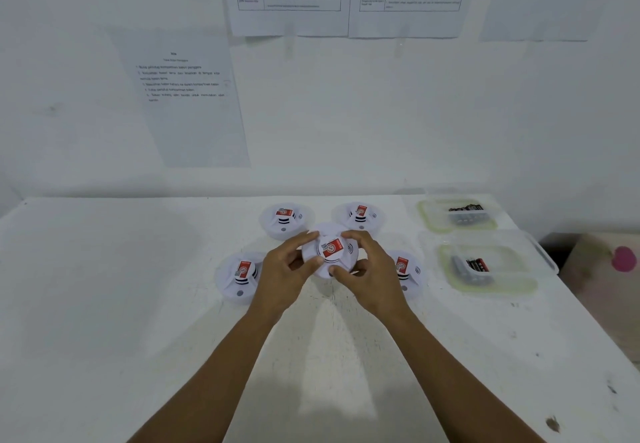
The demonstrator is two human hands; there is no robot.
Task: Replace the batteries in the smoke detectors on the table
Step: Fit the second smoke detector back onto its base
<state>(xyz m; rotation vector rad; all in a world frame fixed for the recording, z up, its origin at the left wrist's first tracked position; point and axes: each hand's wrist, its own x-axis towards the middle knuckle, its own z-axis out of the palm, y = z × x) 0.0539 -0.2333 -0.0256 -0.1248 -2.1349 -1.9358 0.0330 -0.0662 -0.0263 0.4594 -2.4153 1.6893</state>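
Observation:
A white round smoke detector [329, 250] with a red label is held between both hands above the middle of the white table [104, 304]. My left hand [284, 274] grips its left rim, thumb on the front. My right hand [370, 269] grips its right rim, fingers curled over the top. Other detectors lie around it: back left [284, 220], back right [360, 215], front left [240, 276], and one at the right [407, 271] partly hidden by my right hand.
Two clear plastic containers with batteries stand at the right: a far one [459, 215] and a near one [485, 269]. Printed sheets hang on the wall behind. A cardboard box [602, 269] sits past the table's right edge.

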